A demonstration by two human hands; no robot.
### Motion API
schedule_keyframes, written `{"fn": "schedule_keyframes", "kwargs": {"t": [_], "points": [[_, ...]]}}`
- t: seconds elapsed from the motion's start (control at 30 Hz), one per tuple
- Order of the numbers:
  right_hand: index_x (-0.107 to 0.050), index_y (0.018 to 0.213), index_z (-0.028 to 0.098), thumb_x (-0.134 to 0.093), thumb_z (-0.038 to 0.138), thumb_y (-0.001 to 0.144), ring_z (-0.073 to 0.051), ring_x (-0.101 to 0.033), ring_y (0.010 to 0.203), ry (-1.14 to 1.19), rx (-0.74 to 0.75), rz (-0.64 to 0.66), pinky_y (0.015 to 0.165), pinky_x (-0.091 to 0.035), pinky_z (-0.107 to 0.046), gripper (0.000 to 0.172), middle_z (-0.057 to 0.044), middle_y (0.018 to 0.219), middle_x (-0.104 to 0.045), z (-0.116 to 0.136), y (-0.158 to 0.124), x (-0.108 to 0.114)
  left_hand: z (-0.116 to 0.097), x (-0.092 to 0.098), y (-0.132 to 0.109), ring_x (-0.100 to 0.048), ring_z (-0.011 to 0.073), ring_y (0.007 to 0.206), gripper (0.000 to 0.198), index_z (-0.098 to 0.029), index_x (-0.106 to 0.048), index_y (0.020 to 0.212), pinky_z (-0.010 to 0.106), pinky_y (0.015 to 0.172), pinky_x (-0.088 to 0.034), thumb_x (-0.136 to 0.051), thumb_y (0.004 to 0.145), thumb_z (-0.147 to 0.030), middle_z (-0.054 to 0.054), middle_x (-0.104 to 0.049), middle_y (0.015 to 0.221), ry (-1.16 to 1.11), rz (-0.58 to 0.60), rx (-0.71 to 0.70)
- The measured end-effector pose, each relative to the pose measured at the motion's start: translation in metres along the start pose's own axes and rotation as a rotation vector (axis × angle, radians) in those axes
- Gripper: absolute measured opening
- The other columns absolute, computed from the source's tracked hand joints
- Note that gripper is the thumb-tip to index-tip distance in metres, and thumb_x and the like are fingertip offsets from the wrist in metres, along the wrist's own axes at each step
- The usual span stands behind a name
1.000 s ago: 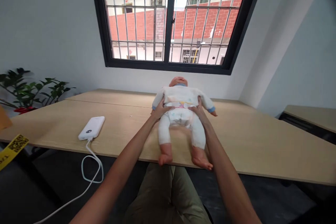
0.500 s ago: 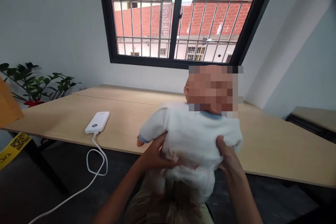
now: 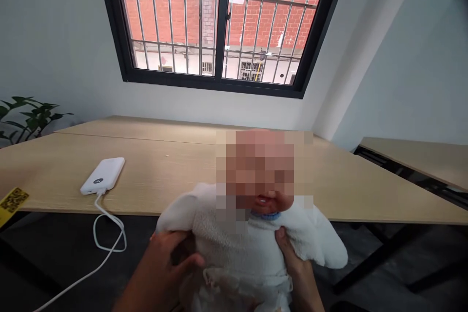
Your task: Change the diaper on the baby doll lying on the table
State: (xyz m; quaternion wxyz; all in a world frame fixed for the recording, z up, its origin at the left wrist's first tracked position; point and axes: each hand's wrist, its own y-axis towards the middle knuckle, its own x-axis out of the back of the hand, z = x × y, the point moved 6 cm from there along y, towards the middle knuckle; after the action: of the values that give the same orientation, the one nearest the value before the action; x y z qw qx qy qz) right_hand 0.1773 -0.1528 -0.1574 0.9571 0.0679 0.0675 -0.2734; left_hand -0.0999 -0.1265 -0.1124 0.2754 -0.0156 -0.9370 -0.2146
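Note:
A baby doll in a white fleece suit with blue trim is held upright close in front of me, off the wooden table. My left hand is closed round the doll's side under its arm. My right hand grips the other side of its torso, thumb on the chest. The doll's legs are out of view below the frame.
A white power bank lies on the table's left part, its white cable looping down off the front edge. A green plant stands at far left. A yellow tag hangs at the left edge. A second table stands right. A barred window is behind.
The doll lay on its back on the table; both hands have lifted it off and drawn it upright toward me, lower and closer than half a second ago.

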Motion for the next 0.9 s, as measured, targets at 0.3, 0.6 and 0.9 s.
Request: {"fn": "schedule_keyframes", "kwargs": {"t": [0.3,0.6,0.9], "points": [[-0.060,0.132,0.025,-0.079,0.054,0.065,-0.029,-0.040,0.141,0.035,-0.024,-0.044,0.125,-0.013,-0.044,0.075,-0.003,0.136,-0.061,-0.018,-0.011,0.014,-0.078,0.031,0.007,-0.070,0.0195,0.081,0.015,-0.032,-0.072,0.097,0.029,0.073,-0.058,-0.062,0.087,-0.037,-0.001,-0.073,0.091,0.024,-0.322,-0.289],[-0.060,0.134,0.029,-0.078,0.056,0.061,-0.030,-0.044,0.138,-0.107,-0.044,-0.042,0.122,-0.026,-0.044,0.080,-0.002,0.126,-0.067,-0.037,-0.026,0.020,-0.112,0.010,0.000,-0.049,0.0303,0.132,0.061,-0.041,-0.039,0.147,0.047,0.105,-0.051,-0.061,0.090,-0.036,0.003,-0.050,0.144,0.071,-0.271,-0.563],[-0.065,0.128,0.034,-0.083,0.047,0.056,-0.034,-0.057,0.125,-0.060,-0.003,-0.137,0.105,-0.050,-0.041,0.076,-0.001,0.119,-0.071,-0.045,-0.024,0.037,-0.117,0.013,-0.003,-0.042,0.0315,0.137,0.047,-0.026,-0.050,0.138,0.049,0.105,-0.050,-0.060,0.092,-0.029,0.011,-0.037,0.152,0.081,-0.288,-0.698]]}}
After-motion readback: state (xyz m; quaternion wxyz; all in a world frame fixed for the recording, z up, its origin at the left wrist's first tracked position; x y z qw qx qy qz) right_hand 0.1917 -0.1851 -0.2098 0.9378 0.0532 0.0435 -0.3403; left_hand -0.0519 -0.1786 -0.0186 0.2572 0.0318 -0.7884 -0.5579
